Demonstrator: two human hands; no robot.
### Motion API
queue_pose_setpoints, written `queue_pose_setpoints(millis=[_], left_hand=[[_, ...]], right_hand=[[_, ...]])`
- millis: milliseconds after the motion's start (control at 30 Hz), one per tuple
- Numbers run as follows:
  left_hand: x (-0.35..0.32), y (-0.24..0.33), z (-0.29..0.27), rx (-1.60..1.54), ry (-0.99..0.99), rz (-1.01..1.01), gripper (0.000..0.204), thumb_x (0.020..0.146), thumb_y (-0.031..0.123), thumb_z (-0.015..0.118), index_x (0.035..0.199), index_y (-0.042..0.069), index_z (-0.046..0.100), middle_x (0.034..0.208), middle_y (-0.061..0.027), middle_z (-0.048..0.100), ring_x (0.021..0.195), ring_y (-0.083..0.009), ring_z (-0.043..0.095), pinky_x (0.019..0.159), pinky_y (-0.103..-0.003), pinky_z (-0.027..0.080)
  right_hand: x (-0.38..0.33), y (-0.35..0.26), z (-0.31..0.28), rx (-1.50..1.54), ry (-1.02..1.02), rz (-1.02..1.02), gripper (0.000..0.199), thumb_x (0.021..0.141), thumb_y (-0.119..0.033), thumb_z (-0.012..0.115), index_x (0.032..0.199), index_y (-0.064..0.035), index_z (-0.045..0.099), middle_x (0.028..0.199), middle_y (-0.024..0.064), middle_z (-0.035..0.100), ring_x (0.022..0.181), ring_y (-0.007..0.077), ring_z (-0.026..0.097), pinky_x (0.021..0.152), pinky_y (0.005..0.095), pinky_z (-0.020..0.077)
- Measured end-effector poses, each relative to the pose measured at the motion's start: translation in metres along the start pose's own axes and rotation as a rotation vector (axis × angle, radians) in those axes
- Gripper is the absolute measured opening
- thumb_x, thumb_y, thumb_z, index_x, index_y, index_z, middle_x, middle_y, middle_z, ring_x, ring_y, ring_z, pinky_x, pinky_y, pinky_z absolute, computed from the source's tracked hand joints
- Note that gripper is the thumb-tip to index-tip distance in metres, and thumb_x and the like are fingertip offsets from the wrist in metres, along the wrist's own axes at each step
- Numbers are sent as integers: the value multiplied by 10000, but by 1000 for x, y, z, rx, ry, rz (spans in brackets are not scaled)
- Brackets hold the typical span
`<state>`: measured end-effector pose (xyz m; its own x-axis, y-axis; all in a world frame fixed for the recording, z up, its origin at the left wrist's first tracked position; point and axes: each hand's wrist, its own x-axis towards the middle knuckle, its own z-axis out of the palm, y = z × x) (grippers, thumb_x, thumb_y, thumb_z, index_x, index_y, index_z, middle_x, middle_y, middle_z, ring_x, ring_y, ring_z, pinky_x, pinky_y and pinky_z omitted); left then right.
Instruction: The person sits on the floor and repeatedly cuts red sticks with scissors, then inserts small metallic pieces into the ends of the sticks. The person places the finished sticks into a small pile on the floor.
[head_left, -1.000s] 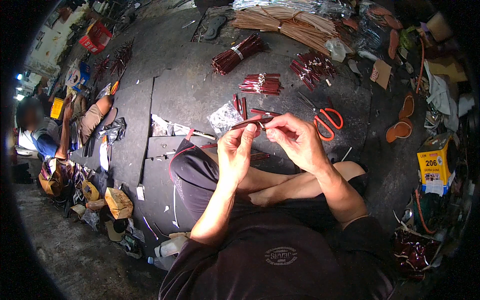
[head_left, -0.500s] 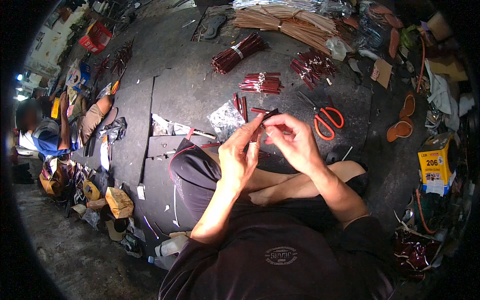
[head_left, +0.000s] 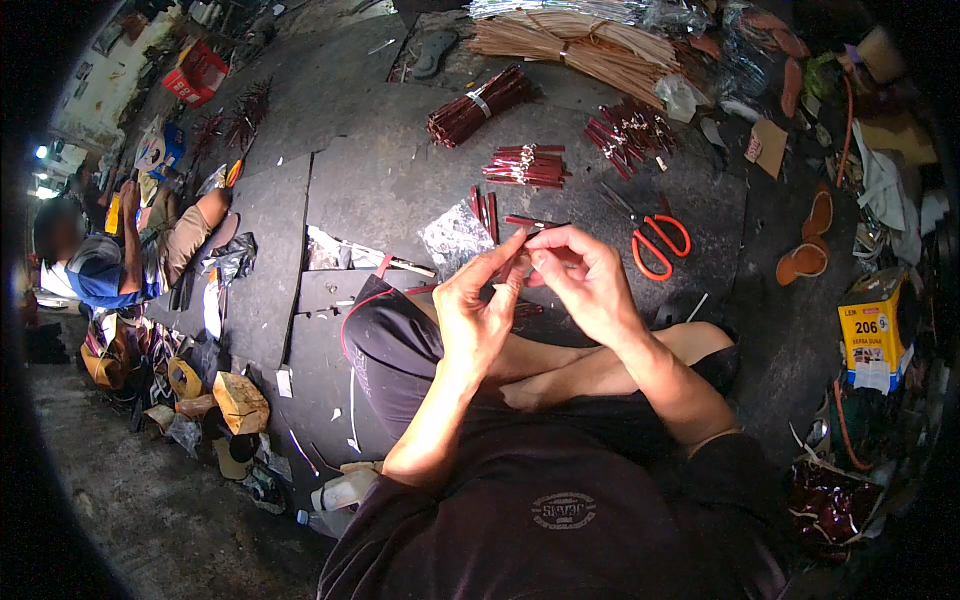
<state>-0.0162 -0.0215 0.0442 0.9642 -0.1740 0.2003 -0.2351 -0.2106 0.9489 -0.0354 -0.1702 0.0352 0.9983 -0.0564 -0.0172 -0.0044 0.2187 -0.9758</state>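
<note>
the floor (head_left: 380, 180) is dark grey concrete, covered in part with flat dark mats (head_left: 265, 250). bundles of thin sticks (head_left: 580, 40) lie along the far edge. bright light (head_left: 40, 170) comes in at the far left, where another person (head_left: 95, 265) sits. a yellow box (head_left: 872, 325) stands on the right among scattered clutter.
</note>
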Motion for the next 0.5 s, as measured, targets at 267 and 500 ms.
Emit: queue_pose_setpoints(millis=[267,500], left_hand=[[-1,-3,5,-381,59,-148,289,914,54,663,1196,-8,644,1042,-83,701,935,-103,638,849,-250,509],[-5,-17,13,-627,107,-164,302,917,18,644,1214,-19,605,1119,-118,678,1016,-140,639,903,-258,495]], right_hand=[[-6,-18,6,-650,98,-470,228,877,13,664,1097,10,605,997,99,651,884,145,663,757,269,554],[-10,-4,14,-42,142,-166,186,924,-34,633,1087,40,583,1026,106,667,926,164,673,807,283,570]])
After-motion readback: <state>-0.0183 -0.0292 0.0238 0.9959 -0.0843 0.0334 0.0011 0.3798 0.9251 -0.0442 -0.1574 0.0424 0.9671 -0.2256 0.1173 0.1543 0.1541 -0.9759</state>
